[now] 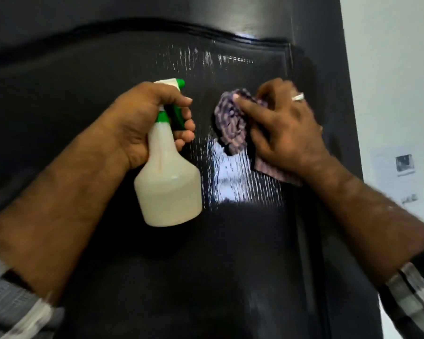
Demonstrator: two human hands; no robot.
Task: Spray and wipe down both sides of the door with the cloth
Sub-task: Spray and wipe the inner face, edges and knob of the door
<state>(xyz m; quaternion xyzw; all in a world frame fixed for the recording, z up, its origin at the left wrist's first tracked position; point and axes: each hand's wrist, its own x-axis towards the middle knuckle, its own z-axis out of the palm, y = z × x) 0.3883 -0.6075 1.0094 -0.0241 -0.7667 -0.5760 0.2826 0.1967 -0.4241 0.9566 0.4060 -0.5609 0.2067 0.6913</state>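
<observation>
Wiping is under way: the right hand [286, 128] presses the bunched cloth [230, 121] flat-fingered against the wet door [83, 94], while the left hand [142, 123] beside it grips the spray bottle [168, 189]; next, broader strokes.

Single head-worn view, close up and facing the dark door [108, 81], white wall [389, 94] at three o'clock.

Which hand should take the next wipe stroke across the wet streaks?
Right. The right hand already presses the cloth against the door, beside the wet streaks. The left hand is occupied gripping the spray bottle.
</observation>
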